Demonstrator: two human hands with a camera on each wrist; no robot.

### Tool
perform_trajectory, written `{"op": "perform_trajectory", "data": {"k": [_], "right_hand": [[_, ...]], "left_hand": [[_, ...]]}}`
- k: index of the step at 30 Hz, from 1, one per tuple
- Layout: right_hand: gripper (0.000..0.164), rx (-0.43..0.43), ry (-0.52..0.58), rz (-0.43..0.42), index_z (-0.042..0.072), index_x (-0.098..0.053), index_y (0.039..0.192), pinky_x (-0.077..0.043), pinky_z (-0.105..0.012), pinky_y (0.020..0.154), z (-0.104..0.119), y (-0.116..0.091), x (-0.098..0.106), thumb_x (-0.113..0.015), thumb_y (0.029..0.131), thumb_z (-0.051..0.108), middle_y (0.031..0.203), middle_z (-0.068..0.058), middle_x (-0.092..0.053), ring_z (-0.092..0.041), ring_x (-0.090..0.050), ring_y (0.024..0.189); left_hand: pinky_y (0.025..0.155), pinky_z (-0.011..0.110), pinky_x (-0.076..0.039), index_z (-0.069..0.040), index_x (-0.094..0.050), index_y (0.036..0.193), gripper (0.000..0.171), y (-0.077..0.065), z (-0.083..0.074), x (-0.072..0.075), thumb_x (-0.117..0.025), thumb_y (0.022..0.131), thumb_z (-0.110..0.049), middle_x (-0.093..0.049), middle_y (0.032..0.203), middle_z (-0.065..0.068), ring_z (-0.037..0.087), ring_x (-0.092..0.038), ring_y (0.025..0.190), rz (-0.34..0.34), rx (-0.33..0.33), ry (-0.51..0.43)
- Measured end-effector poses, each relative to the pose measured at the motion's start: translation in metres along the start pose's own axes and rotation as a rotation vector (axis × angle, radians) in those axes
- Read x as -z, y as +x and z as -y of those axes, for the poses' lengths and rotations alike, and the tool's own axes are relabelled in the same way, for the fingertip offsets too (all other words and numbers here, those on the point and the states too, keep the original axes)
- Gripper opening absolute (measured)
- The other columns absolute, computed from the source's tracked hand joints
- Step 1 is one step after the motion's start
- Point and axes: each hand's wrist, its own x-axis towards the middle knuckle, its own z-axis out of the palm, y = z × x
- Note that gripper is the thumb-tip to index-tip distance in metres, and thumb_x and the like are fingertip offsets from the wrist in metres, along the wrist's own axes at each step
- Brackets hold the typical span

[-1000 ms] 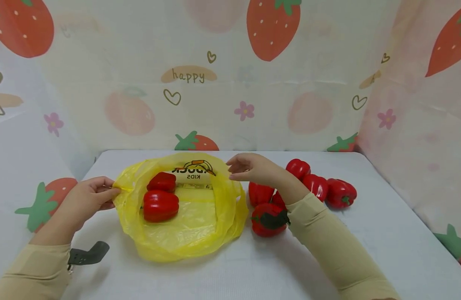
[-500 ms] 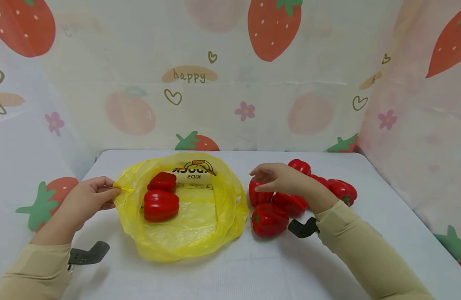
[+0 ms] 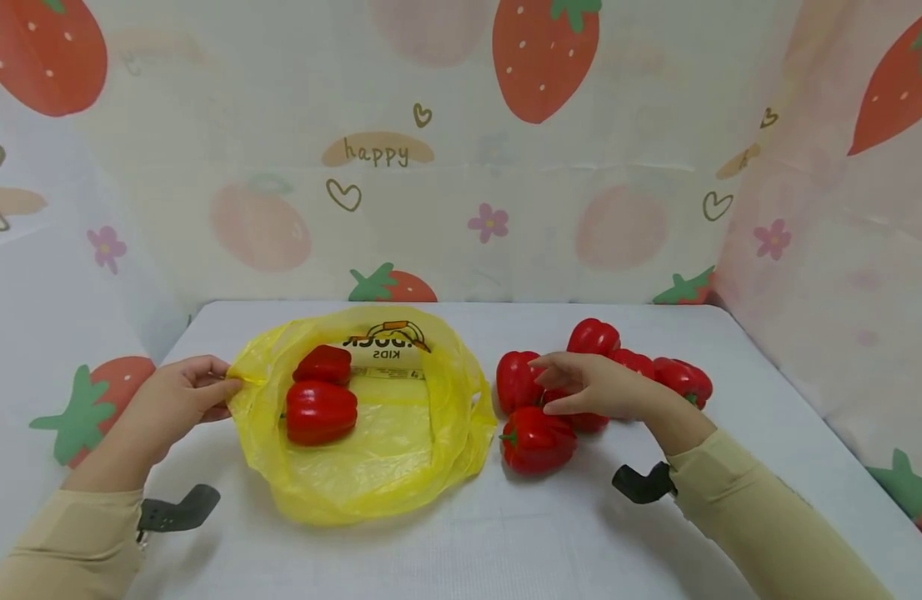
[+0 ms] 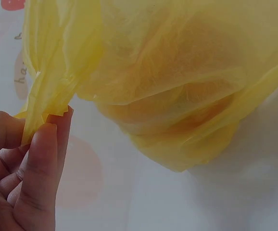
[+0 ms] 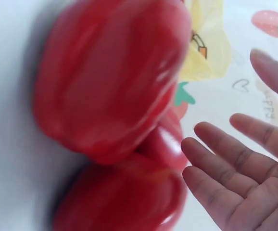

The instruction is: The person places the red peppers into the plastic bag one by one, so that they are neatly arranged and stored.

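My left hand (image 3: 179,396) pinches the left rim of a yellow plastic bag (image 3: 371,492) between thumb and fingers; the left wrist view shows the gathered film (image 4: 57,91) in that pinch. Inside the wide-mouthed bag lie two red bell peppers, one in front (image 3: 322,412) and one behind (image 3: 323,365). My right hand (image 3: 607,385) is over the pile of red bell peppers to the right of the bag, its fingers spread and holding nothing. Nearest its fingertips is the front pepper (image 3: 538,442). In the right wrist view a large pepper (image 5: 110,72) is beside the open palm.
Other red peppers stand at the pile's left (image 3: 518,381), back (image 3: 593,337) and right (image 3: 683,382). The white table (image 3: 461,550) runs up to a strawberry-print cloth backdrop (image 3: 431,233). A dark wrist mount (image 3: 644,483) juts from the right sleeve, low over the table.
My right hand has moved right and down, from beside the bag's right rim to over the pepper pile. My left hand keeps its pinch and the bag has not moved.
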Motion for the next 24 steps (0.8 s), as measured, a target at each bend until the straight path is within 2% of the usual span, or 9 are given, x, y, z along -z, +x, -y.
{"op": "perform_trajectory", "data": {"k": [4, 10, 15, 19, 24], "right_hand": [[0.071, -0.011, 0.057, 0.028, 0.022, -0.045, 0.133, -0.053, -0.039, 0.079, -0.01, -0.004, -0.008, -0.078, 0.071, 0.029, 0.126, -0.005, -0.054, -0.029, -0.045, 0.121], [0.075, 0.039, 0.083, 0.079, 0.022, -0.042, 0.135, -0.052, -0.039, 0.082, -0.02, -0.006, -0.019, -0.079, 0.07, 0.026, 0.126, -0.004, -0.052, -0.028, -0.043, 0.122], [0.074, 0.052, 0.132, 0.084, 0.023, -0.043, 0.134, -0.051, -0.04, 0.084, -0.026, -0.006, -0.027, -0.079, 0.07, 0.023, 0.125, -0.002, -0.052, -0.028, -0.042, 0.122], [0.072, 0.063, 0.084, 0.079, 0.025, -0.045, 0.133, -0.051, -0.038, 0.085, -0.03, -0.006, -0.032, -0.079, 0.07, 0.024, 0.127, -0.001, -0.05, -0.026, -0.041, 0.121], [0.073, 0.035, 0.024, 0.059, 0.029, -0.046, 0.131, -0.052, -0.038, 0.08, -0.035, -0.008, -0.037, -0.081, 0.067, 0.028, 0.127, 0.0, -0.047, -0.025, -0.038, 0.121]], "left_hand": [[0.071, 0.025, -0.054, 0.001, -0.054, 0.112, 0.045, 0.0, 0.002, 0.0, -0.057, 0.089, -0.038, -0.063, 0.099, 0.011, 0.015, -0.062, 0.079, 0.002, -0.013, -0.014], [0.072, 0.026, -0.054, 0.0, -0.054, 0.112, 0.045, 0.0, 0.004, 0.0, -0.057, 0.089, -0.039, -0.061, 0.101, 0.012, 0.015, -0.063, 0.081, 0.008, -0.009, -0.011], [0.073, 0.026, -0.054, 0.0, -0.054, 0.112, 0.046, -0.001, 0.003, 0.0, -0.056, 0.089, -0.04, -0.06, 0.103, 0.014, 0.016, -0.063, 0.082, 0.008, -0.007, 0.0], [0.073, 0.027, -0.054, -0.001, -0.055, 0.112, 0.046, -0.001, 0.003, -0.001, -0.057, 0.089, -0.04, -0.061, 0.103, 0.014, 0.017, -0.063, 0.082, 0.005, 0.0, 0.007], [0.073, 0.027, -0.054, -0.001, -0.054, 0.113, 0.045, 0.001, 0.003, -0.002, -0.056, 0.089, -0.039, -0.06, 0.104, 0.014, 0.017, -0.062, 0.082, 0.007, 0.012, -0.002]]}}
